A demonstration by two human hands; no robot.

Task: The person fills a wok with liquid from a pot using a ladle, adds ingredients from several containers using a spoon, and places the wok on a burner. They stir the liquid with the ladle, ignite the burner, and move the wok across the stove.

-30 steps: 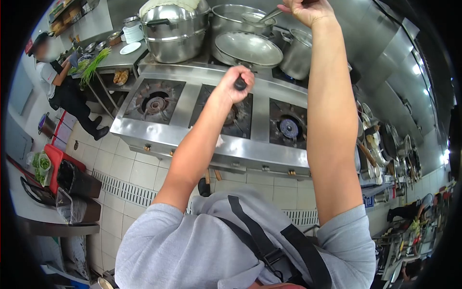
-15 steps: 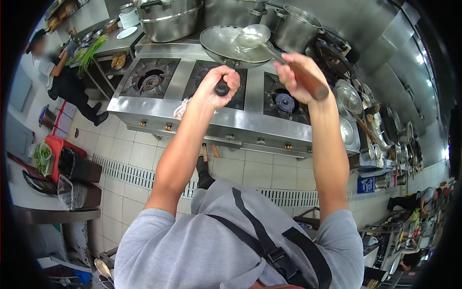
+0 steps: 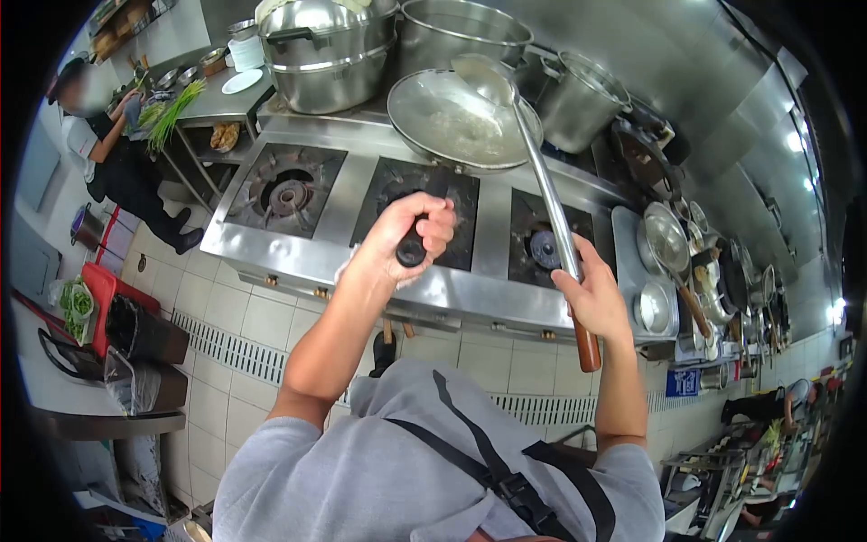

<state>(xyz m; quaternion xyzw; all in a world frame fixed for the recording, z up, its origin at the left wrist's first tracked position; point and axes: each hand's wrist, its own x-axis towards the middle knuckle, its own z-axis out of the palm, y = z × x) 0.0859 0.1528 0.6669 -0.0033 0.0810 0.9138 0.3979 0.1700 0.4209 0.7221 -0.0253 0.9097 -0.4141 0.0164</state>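
Note:
My left hand (image 3: 414,237) is closed around the black handle of a wok (image 3: 424,108). The wok is tilted over the back of the middle burner (image 3: 411,183), its wet inside facing me. In my right hand (image 3: 591,291) is a long-handled ladle (image 3: 542,181), gripped near the wooden end of its shaft. The ladle's bowl overlaps the far right part of the wok. Below my left wrist, a pale cloth shows partly at the stove's front edge.
Large steel pots (image 3: 330,77) stand behind the stove (image 3: 271,248). Another burner (image 3: 287,191) lies left. Strainers (image 3: 666,239) and utensils crowd the right side. A co-worker (image 3: 104,149) stands at the far left counter; bins (image 3: 144,330) are at lower left.
Both hands have come lower and closer to me. The ladle, earlier steeply foreshortened with its wooden end near my right wrist, now stretches lengthwise toward the wok. The view has also shifted slightly.

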